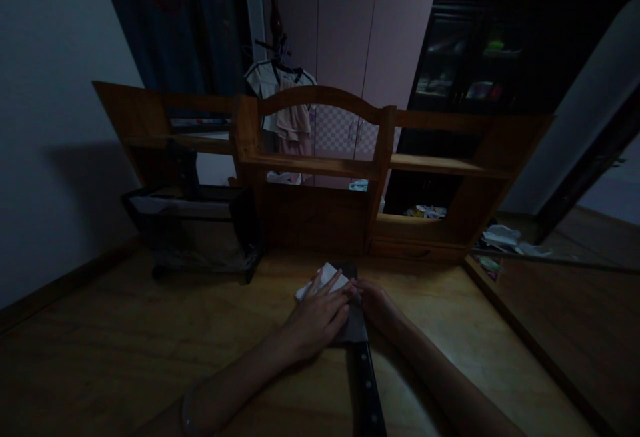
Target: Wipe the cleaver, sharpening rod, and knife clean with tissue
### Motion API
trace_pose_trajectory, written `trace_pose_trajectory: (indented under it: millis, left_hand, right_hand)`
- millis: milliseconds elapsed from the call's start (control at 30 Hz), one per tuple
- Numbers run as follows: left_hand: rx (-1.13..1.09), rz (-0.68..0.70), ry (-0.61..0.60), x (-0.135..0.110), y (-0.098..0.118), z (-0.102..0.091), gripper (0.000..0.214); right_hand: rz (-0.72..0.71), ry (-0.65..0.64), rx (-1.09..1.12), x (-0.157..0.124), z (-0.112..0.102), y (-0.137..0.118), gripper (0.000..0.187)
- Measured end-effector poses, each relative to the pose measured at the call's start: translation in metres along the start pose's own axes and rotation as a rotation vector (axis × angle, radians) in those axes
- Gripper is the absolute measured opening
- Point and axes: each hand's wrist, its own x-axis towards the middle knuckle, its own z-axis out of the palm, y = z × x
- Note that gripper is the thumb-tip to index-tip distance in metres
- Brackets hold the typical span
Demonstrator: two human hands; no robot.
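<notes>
A large cleaver lies on the wooden desk, its dark handle (369,390) pointing toward me and its blade (354,327) pointing away. My left hand (320,317) lies flat, fingers stretched out, pressing a white cloth (325,278) onto the blade. My right hand (376,304) rests at the blade's right edge, its fingers curled against the metal near the cloth. The room is dim and the blade's far end is hidden under the cloth and my fingers.
A wooden shelf unit (320,164) stands at the back of the desk (150,344). A dark rack (190,224) sits at the back left. Papers (505,237) lie at the right. A pink wardrobe (350,37) and dark cabinet (480,57) stand behind.
</notes>
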Motion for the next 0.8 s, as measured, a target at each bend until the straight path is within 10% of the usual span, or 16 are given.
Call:
trace_pose_trajectory:
  millis: [800]
  left_hand:
    - [0.034, -0.13, 0.088, 0.009, -0.036, 0.021, 0.054]
  right_hand:
    - [-0.099, -0.058, -0.002, -0.002, 0.015, 0.004, 0.035]
